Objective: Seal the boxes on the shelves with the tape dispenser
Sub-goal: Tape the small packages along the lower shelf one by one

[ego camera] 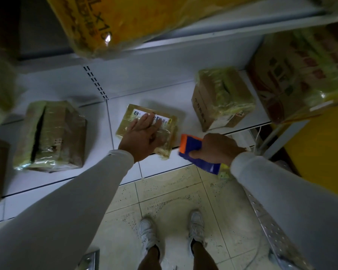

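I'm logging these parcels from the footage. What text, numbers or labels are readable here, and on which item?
"X1", upside down in dark print, the rest cut off: yellow wrapped package on the upper shelf.
White shipping label on the flat box under the left hand: too small and blurred.
Print on the middle box: blurred.
Red graphics on the large carton: unreadable.
Tape dispenser: no text visible.

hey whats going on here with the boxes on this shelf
A person is taping up parcels on a low white shelf. The left hand rests flat on a small flat box with a label, holding it down. The right hand grips a blue and orange tape dispenser just beside that box's near right corner. Two taller taped boxes sit either side, one to the left and one to the right.
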A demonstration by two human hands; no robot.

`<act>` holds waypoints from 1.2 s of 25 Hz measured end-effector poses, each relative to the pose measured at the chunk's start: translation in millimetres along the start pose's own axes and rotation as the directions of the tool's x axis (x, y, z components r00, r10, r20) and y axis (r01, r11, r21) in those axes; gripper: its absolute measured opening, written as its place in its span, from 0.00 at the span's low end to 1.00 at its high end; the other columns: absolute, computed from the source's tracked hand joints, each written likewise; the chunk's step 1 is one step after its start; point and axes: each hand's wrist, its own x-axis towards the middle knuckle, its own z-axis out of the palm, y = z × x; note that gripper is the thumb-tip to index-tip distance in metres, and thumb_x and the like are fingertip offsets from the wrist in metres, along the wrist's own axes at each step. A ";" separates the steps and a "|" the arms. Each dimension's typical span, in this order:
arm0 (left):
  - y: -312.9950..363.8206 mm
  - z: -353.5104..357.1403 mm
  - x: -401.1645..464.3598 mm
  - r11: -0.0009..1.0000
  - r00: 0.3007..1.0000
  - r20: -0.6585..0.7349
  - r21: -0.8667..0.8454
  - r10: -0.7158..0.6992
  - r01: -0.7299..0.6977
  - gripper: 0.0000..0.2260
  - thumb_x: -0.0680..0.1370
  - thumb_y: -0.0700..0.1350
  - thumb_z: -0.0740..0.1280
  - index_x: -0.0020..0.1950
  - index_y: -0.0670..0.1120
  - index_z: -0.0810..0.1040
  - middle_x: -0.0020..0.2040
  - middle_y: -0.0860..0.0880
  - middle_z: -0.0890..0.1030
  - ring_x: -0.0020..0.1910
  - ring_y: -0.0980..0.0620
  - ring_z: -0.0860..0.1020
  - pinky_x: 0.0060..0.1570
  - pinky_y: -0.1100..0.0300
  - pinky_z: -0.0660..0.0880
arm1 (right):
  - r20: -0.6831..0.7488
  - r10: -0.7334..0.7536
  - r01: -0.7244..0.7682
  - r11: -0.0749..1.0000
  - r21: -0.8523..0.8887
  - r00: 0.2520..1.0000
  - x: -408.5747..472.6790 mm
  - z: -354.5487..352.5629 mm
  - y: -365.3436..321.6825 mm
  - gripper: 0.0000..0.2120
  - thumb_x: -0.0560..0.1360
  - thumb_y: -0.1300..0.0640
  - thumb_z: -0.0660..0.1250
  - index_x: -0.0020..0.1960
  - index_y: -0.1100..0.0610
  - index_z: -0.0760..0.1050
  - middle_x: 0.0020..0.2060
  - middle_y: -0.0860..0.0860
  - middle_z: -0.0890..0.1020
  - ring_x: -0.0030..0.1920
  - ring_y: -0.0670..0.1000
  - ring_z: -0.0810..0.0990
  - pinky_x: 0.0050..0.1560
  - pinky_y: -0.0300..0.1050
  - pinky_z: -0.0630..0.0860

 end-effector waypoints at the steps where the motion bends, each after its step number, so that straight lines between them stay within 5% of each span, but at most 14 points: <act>1: 1.0 -1.2 -0.5 1.000 1.000 0.022 -0.008 -0.014 0.014 0.37 0.71 0.68 0.43 0.76 0.52 0.60 0.78 0.49 0.55 0.77 0.49 0.51 0.74 0.51 0.44 | -0.017 0.012 -0.013 0.995 -0.101 1.000 0.6 8.8 1.4 0.21 0.72 0.38 0.67 0.47 0.56 0.73 0.38 0.51 0.78 0.41 0.53 0.80 0.43 0.44 0.73; 4: 8.5 -4.3 1.4 0.997 0.997 0.033 0.046 -0.066 0.065 0.35 0.72 0.70 0.50 0.75 0.53 0.61 0.78 0.50 0.55 0.77 0.50 0.51 0.74 0.49 0.43 | -0.005 0.066 -0.066 0.996 -0.060 0.998 -7.2 32.6 18.2 0.20 0.72 0.37 0.66 0.39 0.55 0.70 0.35 0.51 0.79 0.35 0.51 0.79 0.38 0.42 0.73; 8: 49.1 2.9 18.5 0.959 0.956 -0.124 0.068 -0.265 0.275 0.32 0.71 0.65 0.63 0.68 0.46 0.67 0.70 0.47 0.66 0.72 0.45 0.61 0.70 0.38 0.52 | -0.042 0.054 -0.048 0.987 0.150 0.998 -19.9 36.6 25.3 0.22 0.71 0.36 0.67 0.39 0.56 0.74 0.32 0.52 0.80 0.32 0.51 0.81 0.35 0.42 0.74; 12: 69.7 20.7 30.0 0.905 0.919 -0.138 0.170 -0.370 0.390 0.35 0.76 0.59 0.60 0.75 0.41 0.55 0.73 0.41 0.60 0.74 0.40 0.56 0.70 0.35 0.50 | -0.067 0.061 -0.042 0.967 0.252 0.996 -25.4 27.3 44.4 0.22 0.71 0.36 0.68 0.37 0.55 0.74 0.30 0.51 0.80 0.32 0.52 0.81 0.34 0.42 0.73; 14: 63.7 21.4 29.7 0.929 0.945 -0.152 0.192 -0.291 0.317 0.35 0.76 0.58 0.61 0.76 0.41 0.54 0.74 0.41 0.59 0.74 0.39 0.55 0.70 0.36 0.50 | -0.089 0.043 -0.015 0.955 0.297 0.995 -28.4 22.7 50.9 0.21 0.72 0.37 0.68 0.34 0.54 0.73 0.27 0.49 0.78 0.29 0.50 0.79 0.31 0.40 0.71; 17: 45.3 13.7 29.3 0.993 0.998 -0.062 0.115 0.018 -0.011 0.34 0.76 0.50 0.66 0.77 0.42 0.56 0.76 0.41 0.58 0.76 0.40 0.53 0.73 0.42 0.48 | -0.134 0.036 0.014 0.934 0.356 0.990 -34.3 17.7 50.5 0.20 0.73 0.40 0.69 0.33 0.53 0.71 0.26 0.48 0.76 0.27 0.47 0.76 0.30 0.38 0.68; 21: 17.2 2.8 21.8 0.938 0.955 0.058 0.184 0.290 -0.295 0.35 0.72 0.39 0.69 0.77 0.42 0.57 0.77 0.42 0.58 0.77 0.42 0.53 0.74 0.45 0.53 | -0.153 -0.010 0.073 0.907 0.414 0.988 -43.2 9.8 49.4 0.17 0.74 0.42 0.69 0.35 0.53 0.74 0.27 0.47 0.77 0.27 0.45 0.77 0.29 0.35 0.66; 25: 3.6 -5.0 9.5 0.898 0.932 0.050 0.254 0.359 -0.359 0.36 0.72 0.40 0.71 0.76 0.42 0.59 0.77 0.43 0.59 0.76 0.42 0.55 0.74 0.45 0.54 | -0.159 -0.071 0.132 0.899 0.417 0.985 -47.6 3.9 45.9 0.19 0.73 0.41 0.70 0.41 0.58 0.79 0.31 0.52 0.82 0.30 0.48 0.80 0.31 0.36 0.70; 30: 18.9 -21.9 0.3 0.949 0.958 -0.107 -0.145 0.267 -0.281 0.26 0.78 0.43 0.66 0.74 0.40 0.63 0.75 0.43 0.63 0.75 0.44 0.59 0.74 0.51 0.57 | -0.131 -0.178 0.219 0.850 0.478 0.975 -52.7 -7.9 32.1 0.18 0.71 0.41 0.72 0.44 0.57 0.79 0.36 0.54 0.84 0.36 0.52 0.83 0.37 0.45 0.76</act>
